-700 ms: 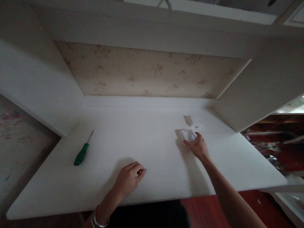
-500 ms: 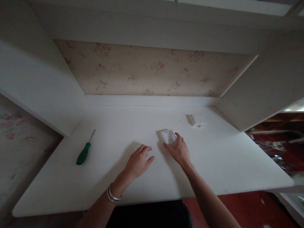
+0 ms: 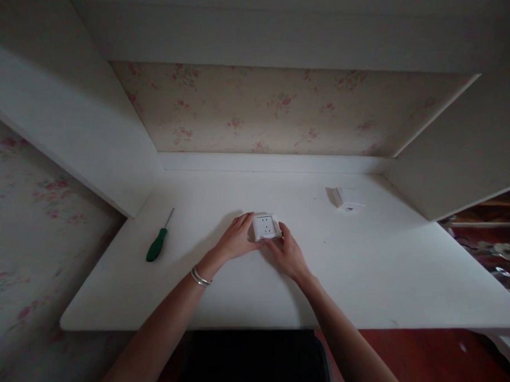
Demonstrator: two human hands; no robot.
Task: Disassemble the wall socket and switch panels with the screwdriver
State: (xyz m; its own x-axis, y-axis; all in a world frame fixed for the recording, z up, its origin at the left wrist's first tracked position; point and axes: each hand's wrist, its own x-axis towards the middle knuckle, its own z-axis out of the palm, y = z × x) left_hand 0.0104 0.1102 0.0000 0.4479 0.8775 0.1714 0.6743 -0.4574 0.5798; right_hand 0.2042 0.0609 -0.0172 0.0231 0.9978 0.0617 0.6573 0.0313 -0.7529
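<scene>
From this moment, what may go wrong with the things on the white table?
The white socket is held by its edges in the right hand, with the left hand at its left side; it might slip from the fingertips.

The green-handled screwdriver lies loose left of the left hand; a bump could roll it.

The small white piece might be overlooked, pale against the white tabletop.

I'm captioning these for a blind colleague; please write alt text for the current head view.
A right hand holds a white power socket at a white desk, the left hand close on its other side. A green-handled screwdriver lies left, a small white object right.
</scene>
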